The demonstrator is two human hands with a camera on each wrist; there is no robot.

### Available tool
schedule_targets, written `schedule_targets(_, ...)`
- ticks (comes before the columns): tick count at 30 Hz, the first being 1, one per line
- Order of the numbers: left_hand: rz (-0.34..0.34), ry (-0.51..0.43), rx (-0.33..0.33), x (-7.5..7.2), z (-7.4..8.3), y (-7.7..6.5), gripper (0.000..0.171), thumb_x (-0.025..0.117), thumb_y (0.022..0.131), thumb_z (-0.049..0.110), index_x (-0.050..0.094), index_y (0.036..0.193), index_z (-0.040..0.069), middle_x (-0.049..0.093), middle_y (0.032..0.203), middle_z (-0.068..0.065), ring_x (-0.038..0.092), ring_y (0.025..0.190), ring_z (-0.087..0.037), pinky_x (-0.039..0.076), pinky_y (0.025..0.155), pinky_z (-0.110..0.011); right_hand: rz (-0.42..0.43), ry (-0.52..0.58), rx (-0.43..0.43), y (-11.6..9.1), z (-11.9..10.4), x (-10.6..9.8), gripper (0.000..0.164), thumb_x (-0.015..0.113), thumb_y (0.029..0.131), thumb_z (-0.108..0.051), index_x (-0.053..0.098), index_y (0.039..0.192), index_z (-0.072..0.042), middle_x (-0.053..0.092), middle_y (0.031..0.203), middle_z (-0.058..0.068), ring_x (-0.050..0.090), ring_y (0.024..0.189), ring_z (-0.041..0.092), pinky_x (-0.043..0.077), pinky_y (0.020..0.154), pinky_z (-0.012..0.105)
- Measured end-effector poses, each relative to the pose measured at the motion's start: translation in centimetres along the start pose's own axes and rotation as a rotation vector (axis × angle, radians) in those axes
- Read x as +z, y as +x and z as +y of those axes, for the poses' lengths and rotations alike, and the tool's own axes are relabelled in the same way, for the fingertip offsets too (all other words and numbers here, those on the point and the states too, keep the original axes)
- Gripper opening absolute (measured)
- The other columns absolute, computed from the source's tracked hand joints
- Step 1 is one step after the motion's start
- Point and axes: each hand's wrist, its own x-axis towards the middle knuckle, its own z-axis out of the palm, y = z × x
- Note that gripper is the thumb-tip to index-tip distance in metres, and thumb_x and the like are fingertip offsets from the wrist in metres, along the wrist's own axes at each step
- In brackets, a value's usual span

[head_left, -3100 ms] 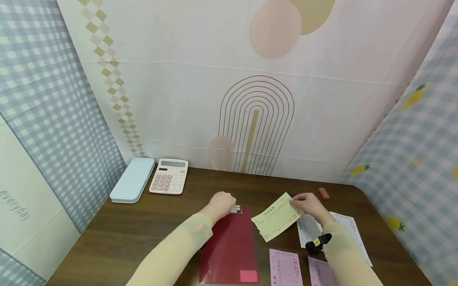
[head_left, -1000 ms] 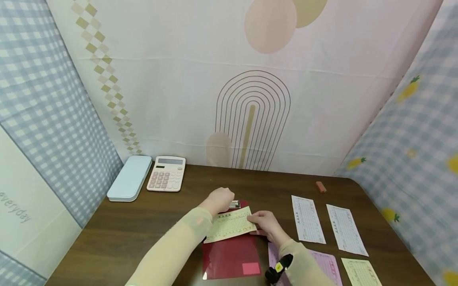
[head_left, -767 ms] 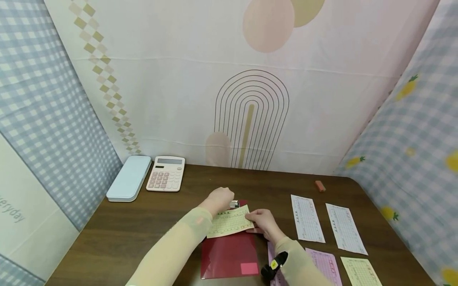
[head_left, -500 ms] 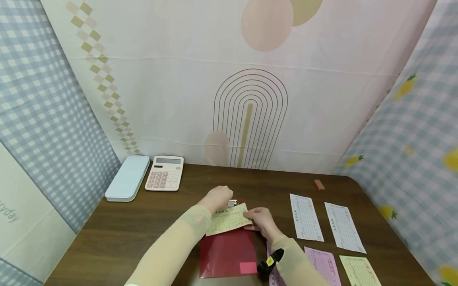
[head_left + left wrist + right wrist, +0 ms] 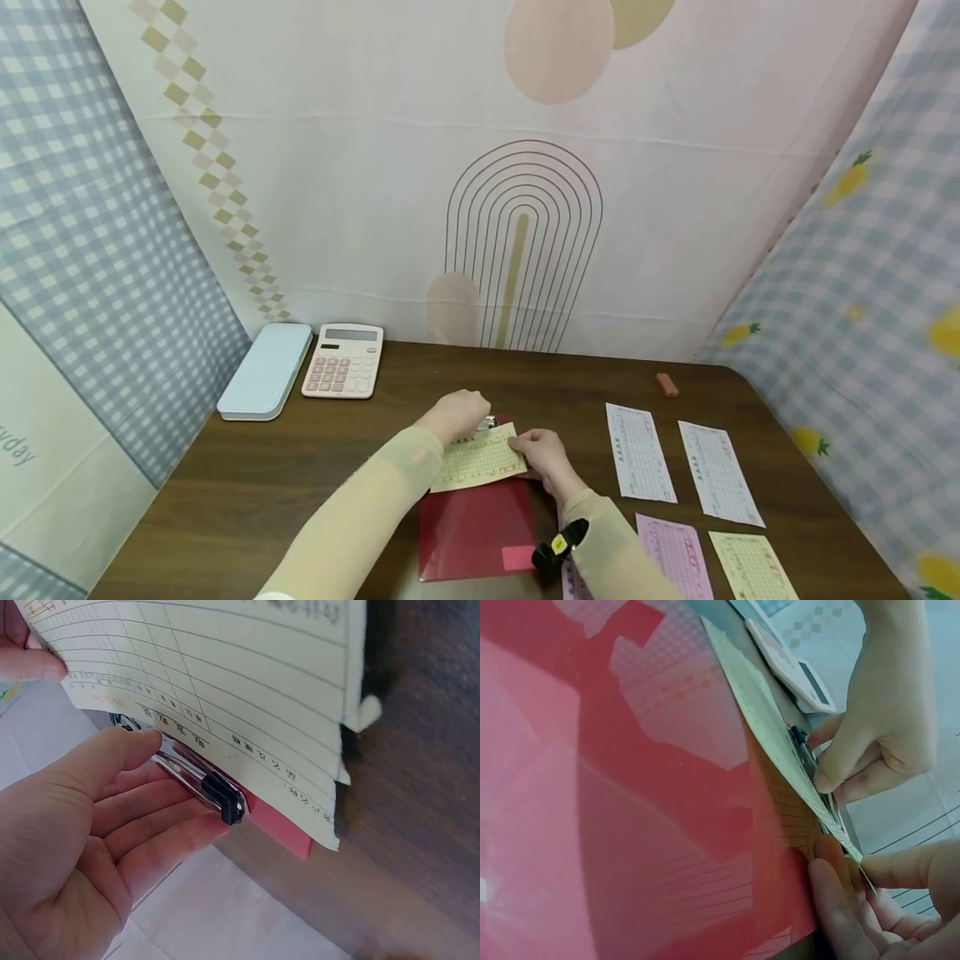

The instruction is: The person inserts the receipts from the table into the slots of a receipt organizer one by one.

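A red clipboard [image 5: 476,533] with a pink label lies on the table. My left hand [image 5: 455,414] grips its metal clip [image 5: 199,776] at the far end, with the thumb on one side and the fingers on the other in the left wrist view. My right hand [image 5: 551,458] pinches the right end of a yellow printed slip [image 5: 480,458]. This slip lies slantwise over the clipboard's upper part, with its top edge close by the clip. In the right wrist view the slip [image 5: 772,750] stands tilted off the glossy red board. Whether its edge is under the clip cannot be told.
To the right lie two white slips [image 5: 641,452], a purple slip [image 5: 677,554] and another yellow slip [image 5: 753,567]. A second purple slip [image 5: 573,583] is partly under my right forearm. A calculator [image 5: 343,361], a pale blue case [image 5: 266,372] and a small reddish-brown block [image 5: 667,384] stand farther back.
My right hand has carried the yellow slip leftward from above the white slips onto the clipboard, then nudged it slightly toward the clip. My left hand has stayed at the clip.
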Motion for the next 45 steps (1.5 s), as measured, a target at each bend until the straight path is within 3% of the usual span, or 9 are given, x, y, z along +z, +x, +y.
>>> schedule_targets(8,-0.027,0.0,0.006,0.0,-0.5,0.2,0.009,0.063,0.09,0.009,0.07,0.089,0.015,0.067,0.086,0.001,0.053,0.065,-0.008,0.046,0.06,-0.024,-0.015,0.01,0.021,0.0,-0.2,0.2,0.019,0.06,0.091,-0.014,0.061,0.092,0.006,0.06,0.078,0.007,0.061,0.061,0.011,0.057,0.06,0.031)
schedule_targets(14,-0.02,-0.007,0.028,-0.3,-0.8,0.1,0.017,0.056,0.093,0.005,0.07,0.092,0.016,0.068,0.094,0.0,0.059,0.074,-0.009,0.05,0.066,-0.025,-0.013,0.051,0.04,0.2,-0.3,0.3,0.019,0.059,0.092,-0.013,0.061,0.094,0.007,0.06,0.078,0.006,0.062,0.061,0.01,0.057,0.061,0.031)
schedule_targets(25,0.019,0.059,0.083,-0.4,-0.7,-0.2,0.015,0.061,0.09,0.003,0.069,0.091,0.016,0.069,0.094,0.0,0.064,0.082,-0.013,0.053,0.073,-0.026,-0.002,0.083,0.058,0.5,-0.4,0.2,0.018,0.058,0.091,-0.01,0.061,0.095,0.007,0.06,0.078,0.006,0.062,0.06,0.01,0.057,0.061,0.031)
schedule_targets(35,0.032,0.078,0.077,-0.5,-1.2,-0.2,0.015,0.061,0.089,0.004,0.069,0.088,0.016,0.069,0.088,0.002,0.063,0.075,-0.012,0.053,0.072,-0.026,0.024,0.127,0.069,0.6,-0.3,0.6,0.023,0.061,0.09,-0.011,0.061,0.1,0.009,0.06,0.079,0.006,0.064,0.064,0.01,0.058,0.062,0.032)
schedule_targets(45,0.037,0.071,0.094,-0.4,-0.8,-0.2,0.017,0.058,0.091,0.004,0.07,0.089,0.016,0.069,0.091,0.001,0.064,0.08,-0.014,0.053,0.074,-0.027,0.065,0.064,0.102,0.9,-0.7,0.3,0.024,0.06,0.091,-0.013,0.06,0.103,0.008,0.062,0.071,0.006,0.064,0.052,0.011,0.054,0.049,0.024)
